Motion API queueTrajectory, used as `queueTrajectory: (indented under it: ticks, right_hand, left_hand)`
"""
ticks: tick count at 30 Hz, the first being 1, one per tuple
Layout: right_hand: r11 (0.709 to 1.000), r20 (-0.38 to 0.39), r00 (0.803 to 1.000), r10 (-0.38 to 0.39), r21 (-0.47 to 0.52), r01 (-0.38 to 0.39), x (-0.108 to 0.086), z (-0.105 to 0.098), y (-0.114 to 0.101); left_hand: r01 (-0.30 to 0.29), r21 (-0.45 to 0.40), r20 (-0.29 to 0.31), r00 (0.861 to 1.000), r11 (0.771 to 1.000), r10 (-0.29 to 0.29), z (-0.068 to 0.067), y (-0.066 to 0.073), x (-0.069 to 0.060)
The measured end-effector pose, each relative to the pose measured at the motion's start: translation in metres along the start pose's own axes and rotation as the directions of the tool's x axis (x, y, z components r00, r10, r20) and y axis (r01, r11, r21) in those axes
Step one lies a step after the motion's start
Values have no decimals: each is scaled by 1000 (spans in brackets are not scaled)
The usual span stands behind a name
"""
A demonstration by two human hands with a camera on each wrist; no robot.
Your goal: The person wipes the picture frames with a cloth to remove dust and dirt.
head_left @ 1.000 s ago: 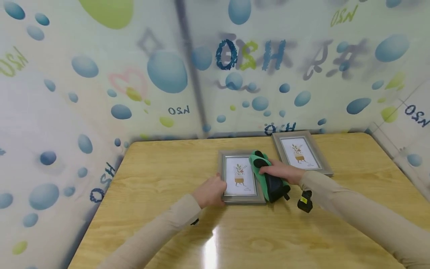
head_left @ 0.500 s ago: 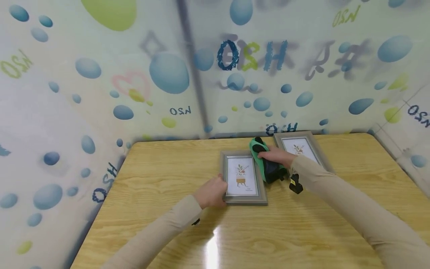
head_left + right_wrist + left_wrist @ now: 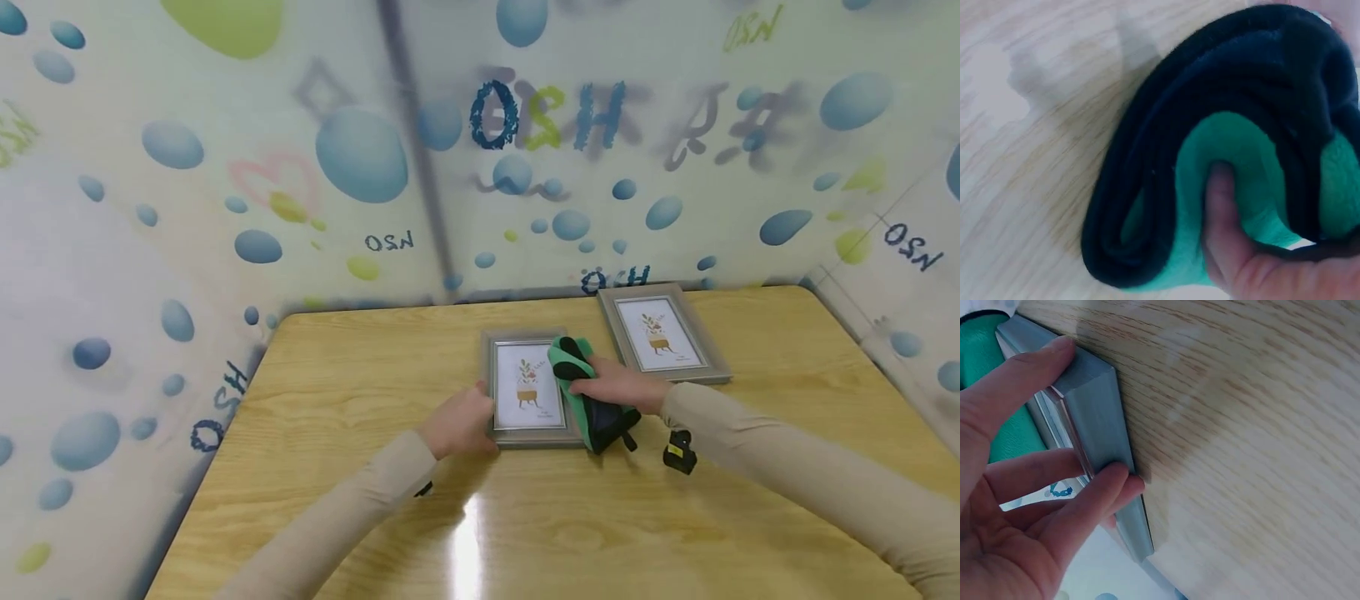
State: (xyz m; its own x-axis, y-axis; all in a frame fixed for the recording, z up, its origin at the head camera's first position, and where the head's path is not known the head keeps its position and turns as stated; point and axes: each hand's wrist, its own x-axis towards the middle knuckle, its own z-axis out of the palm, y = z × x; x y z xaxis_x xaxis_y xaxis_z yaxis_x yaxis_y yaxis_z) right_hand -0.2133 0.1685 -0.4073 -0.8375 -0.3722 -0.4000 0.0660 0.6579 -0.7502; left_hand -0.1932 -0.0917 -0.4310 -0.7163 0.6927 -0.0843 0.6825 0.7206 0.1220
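Observation:
A grey picture frame (image 3: 525, 387) with a flowerpot print lies flat on the table. My left hand (image 3: 459, 419) grips its near left corner. In the left wrist view, the thumb of the left hand (image 3: 1029, 506) lies on one side of the frame (image 3: 1102, 425) and the fingers touch another. A folded green cloth with black trim (image 3: 592, 415) is bunched in my right hand (image 3: 617, 385), touching the frame's right side. In the right wrist view, the thumb of the right hand (image 3: 1235, 250) presses into a fold of the cloth (image 3: 1125, 212).
A second, matching picture frame (image 3: 660, 332) lies at the table's back edge, right of the cloth. The wooden table (image 3: 360, 367) meets a wall (image 3: 300, 100) printed with blue and green spots. A small black device (image 3: 679, 452) hangs below the right wrist.
My right hand slid the cloth away along the frame's right side, then back toward me. The left hand keeps its hold on the corner. The head view has shifted slightly.

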Motion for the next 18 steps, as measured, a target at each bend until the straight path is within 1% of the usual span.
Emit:
queueTrajectory:
  ticks: [4, 6, 8, 10, 13, 15, 18]
  right_hand:
    - [998, -76, 996, -52, -32, 50, -1, 0, -2]
    - [995, -128, 988, -87, -66, 79, 1, -2, -3]
    - [986, -165, 977, -138, -112, 121, 4, -4, -4]
    - [971, -197, 962, -191, -178, 157, 8, -5, -6]
    - [940, -228, 934, -275, -268, 212, 17, -7, -9]
    - [928, -243, 923, -298, -301, 221, 24, -6, -11]
    - [900, -250, 906, -340, -366, 237, 36, -2, -15]
  left_hand:
    - [-10, -10, 9, 1000, 1000, 10, -4, -1, -2]
    - [-15, -13, 13, 1000, 1000, 16, -6, -1, -3]
    - [-14, -19, 22, 1000, 1000, 15, -7, -1, -4]
    - [-15, -19, 23, 1000, 1000, 15, -8, -1, -4]
    - [-16, -16, 24, 1000, 1000, 17, -9, 0, -5]
    - [-17, -13, 24, 1000, 1000, 18, -9, 0, -6]
    - [-10, -5, 31, 999, 1000, 10, -8, 2, -6]
